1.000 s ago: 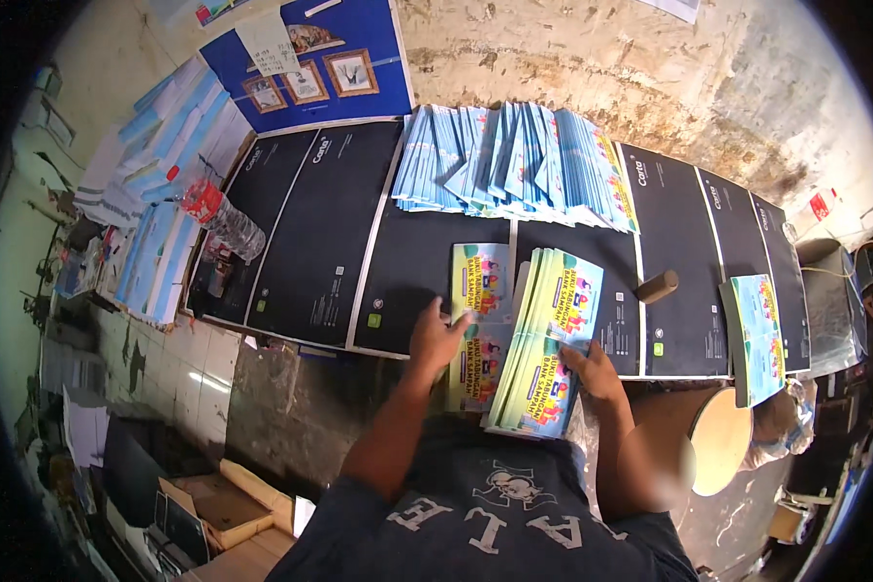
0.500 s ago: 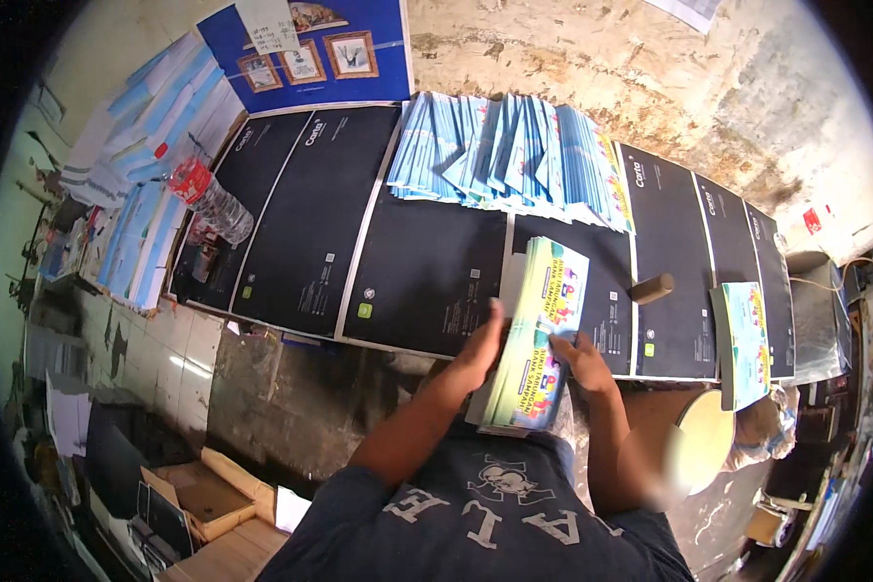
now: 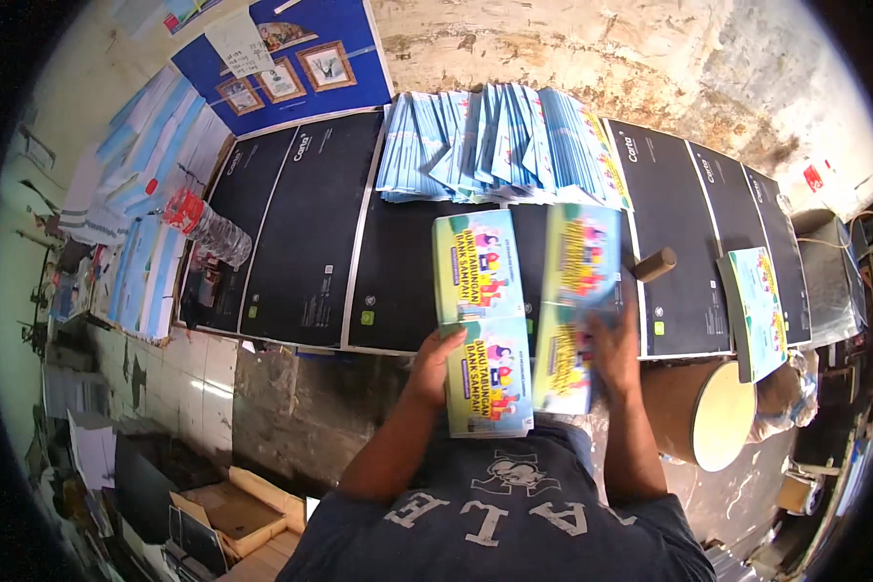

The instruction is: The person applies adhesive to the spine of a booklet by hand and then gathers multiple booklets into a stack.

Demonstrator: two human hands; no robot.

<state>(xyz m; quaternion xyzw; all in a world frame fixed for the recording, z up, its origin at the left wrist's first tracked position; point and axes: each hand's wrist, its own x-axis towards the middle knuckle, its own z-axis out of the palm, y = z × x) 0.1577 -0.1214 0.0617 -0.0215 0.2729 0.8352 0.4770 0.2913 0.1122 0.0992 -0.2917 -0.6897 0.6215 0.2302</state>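
My left hand grips a stack of long printed booklets with colourful green, yellow and pink covers, its thumb along the edge. A second, similar stack is in my right hand, slightly smeared by motion; its fingers are partly hidden. A narrow gap separates the two stacks, which are above the table's near edge. Behind them, a long row of folded light-blue booklets leans together along the back of the table. To the right, another stack of the same printed booklets lies at the table edge.
Black boards with white borders cover the table. A short brown cylinder stands right of my right hand. Far left are a plastic bottle and piled papers. A round drum stands below the right edge; a cardboard box sits lower left.
The single stack held between both hands is now two, one per hand. My right hand has moved right and up with its part; my left hand has shifted left with the other.
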